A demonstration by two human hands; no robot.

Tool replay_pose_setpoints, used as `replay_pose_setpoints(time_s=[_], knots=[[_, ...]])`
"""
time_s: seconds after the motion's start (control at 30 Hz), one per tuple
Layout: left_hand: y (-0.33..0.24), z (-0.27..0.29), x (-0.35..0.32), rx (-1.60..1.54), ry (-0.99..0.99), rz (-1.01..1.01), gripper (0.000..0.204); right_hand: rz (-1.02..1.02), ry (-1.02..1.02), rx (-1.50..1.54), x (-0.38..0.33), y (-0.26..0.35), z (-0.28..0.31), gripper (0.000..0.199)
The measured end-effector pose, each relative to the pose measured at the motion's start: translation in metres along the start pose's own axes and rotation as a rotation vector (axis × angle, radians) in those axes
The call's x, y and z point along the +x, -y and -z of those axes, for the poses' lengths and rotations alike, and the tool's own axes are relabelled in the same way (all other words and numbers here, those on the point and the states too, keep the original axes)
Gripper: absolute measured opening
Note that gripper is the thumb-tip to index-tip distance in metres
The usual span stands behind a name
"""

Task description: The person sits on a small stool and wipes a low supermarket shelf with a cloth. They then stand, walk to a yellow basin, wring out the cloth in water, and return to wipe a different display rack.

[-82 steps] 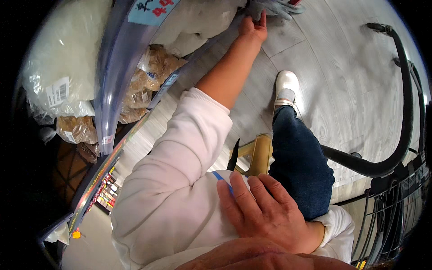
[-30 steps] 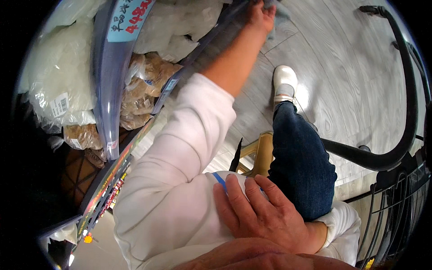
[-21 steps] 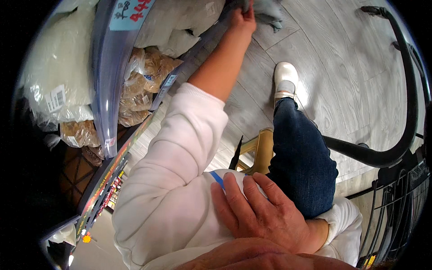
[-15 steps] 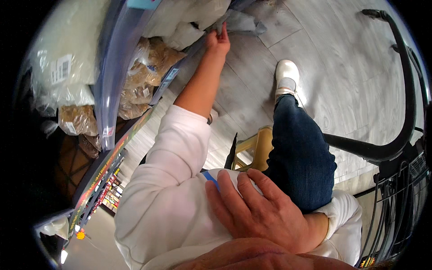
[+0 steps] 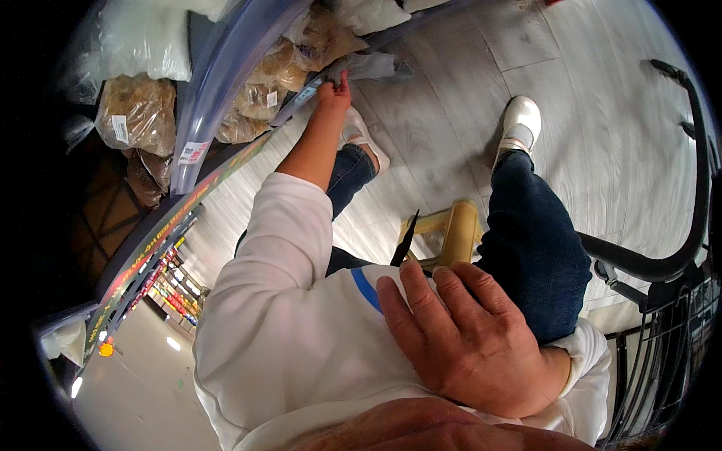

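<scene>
- Two-sided squeeze on the grey plank floor (image 5: 466, 83), between shelving (image 5: 226, 83) at left and a black wire cart (image 5: 665, 361) at right: could end in a knock if turning wide or standing quickly.
- Planted wide in white shoes (image 5: 522, 124) astride a yellow stool (image 5: 456, 233): might topple from overreaching left.
- Bulging close to the shelf edge (image 5: 414, 26) at far left, brown packets (image 5: 323, 37): could slide out if nudged.
- Gripping the grey cloth (image 5: 368, 66) in the fingers of the left hand (image 5: 335, 92), against that edge, with the far end loose: might snag there or slip from too light a hold.
- Resting the right hand (image 5: 474, 346) near, on the white top (image 5: 278, 353), fingers extended, holding nothing visible: perhaps slow to brace after a slip.
- Close to the left knuckles, a blue price tag (image 5: 307, 92): could peel from rubbing.
- Hidden: shelving lost in blackness at left and cropped at the far rim; much of the stool behind the body; most of the left leg behind the sleeve.
- Hard to make out: a black strip (image 5: 406, 240) beside the stool, of unclear kind; thumb placement on the cloth.
</scene>
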State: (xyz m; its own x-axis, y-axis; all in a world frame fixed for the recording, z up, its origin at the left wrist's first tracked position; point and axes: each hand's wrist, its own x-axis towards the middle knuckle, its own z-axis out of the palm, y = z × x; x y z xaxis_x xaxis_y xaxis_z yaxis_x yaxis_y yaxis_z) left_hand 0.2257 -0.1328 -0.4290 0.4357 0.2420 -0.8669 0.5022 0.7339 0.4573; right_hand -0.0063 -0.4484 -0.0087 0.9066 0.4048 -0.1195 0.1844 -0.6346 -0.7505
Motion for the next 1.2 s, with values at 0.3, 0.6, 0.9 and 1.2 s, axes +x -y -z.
replay_pose_setpoints(time_s=[0.3,0.6,0.9,1.2], knots=[[-0.131,0.096,0.043,-0.063,-0.351,-0.229,0.051,-0.028,0.076,0.021,0.017,0.002,-0.005,0.040],[-0.091,0.060,0.007,2.785,-0.328,-0.322,0.056,-0.064,0.105,0.055,0.021,0.004,-0.006,0.041],[0.105,-0.038,-0.072,0.131,0.446,0.129,0.027,-0.061,0.004,-0.037,-0.001,0.027,-0.011,0.041],[0.131,0.026,-0.297,1.051,0.792,0.259,0.021,-0.049,-0.010,-0.095,-0.012,0.017,-0.009,0.035]])
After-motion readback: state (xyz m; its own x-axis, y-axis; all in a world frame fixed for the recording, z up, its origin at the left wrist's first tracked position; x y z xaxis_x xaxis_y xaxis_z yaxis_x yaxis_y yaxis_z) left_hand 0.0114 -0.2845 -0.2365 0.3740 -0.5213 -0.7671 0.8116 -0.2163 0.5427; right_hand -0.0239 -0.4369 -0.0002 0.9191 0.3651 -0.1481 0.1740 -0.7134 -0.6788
